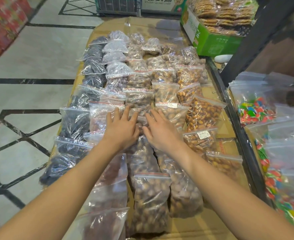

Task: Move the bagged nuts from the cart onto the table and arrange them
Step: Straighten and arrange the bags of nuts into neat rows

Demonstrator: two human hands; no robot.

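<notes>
Several clear zip bags of nuts and dried fruit lie in rows on a cardboard-covered table (227,130). Dark fruit bags (75,122) fill the left row, brown nut bags (139,97) the middle, orange-brown nut bags (205,111) the right. My left hand (123,125) and my right hand (161,130) rest palm down, fingers spread, on one brown nut bag (142,118) in the middle row. Both hands touch that bag from either side. Neither hand is closed around it. More large nut bags (151,193) lie nearer to me between my forearms.
A green box (210,40) of flat cakes stands at the back right. A black metal shelf frame (236,135) borders the table's right side, with bags of bright candy (257,110) beyond it. Tiled floor lies to the left. No cart is in view.
</notes>
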